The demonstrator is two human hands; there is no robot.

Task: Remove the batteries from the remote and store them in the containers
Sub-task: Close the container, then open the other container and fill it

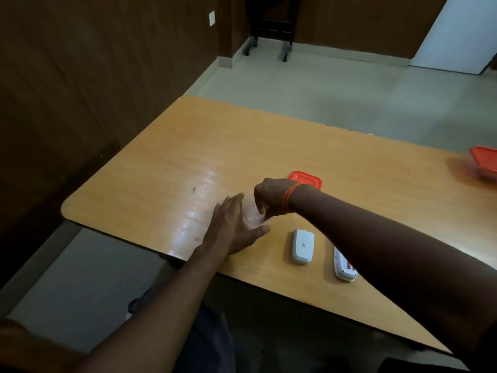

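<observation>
The wooden surface (161, 170) stretched ahead of me. My left hand (234, 224) held the clear container (251, 214) near the front edge, between fingers and thumb. My right hand (271, 196) curled over the container's top; whether it pinched anything I could not tell. A red-lidded container (484, 162) sat far right, and a loose red lid (306, 179) just behind my right hand. One white remote (303, 246) lay near the container, and another remote (344, 267) lay beside it, partly under my forearm.

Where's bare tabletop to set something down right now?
Free: the broad table left of and beyond the left hand and clear container; also the stretch between the red lid and the red-lidded container at far right. Crowded: the near edge, where two white remote pieces lie beside the right forearm.
</observation>
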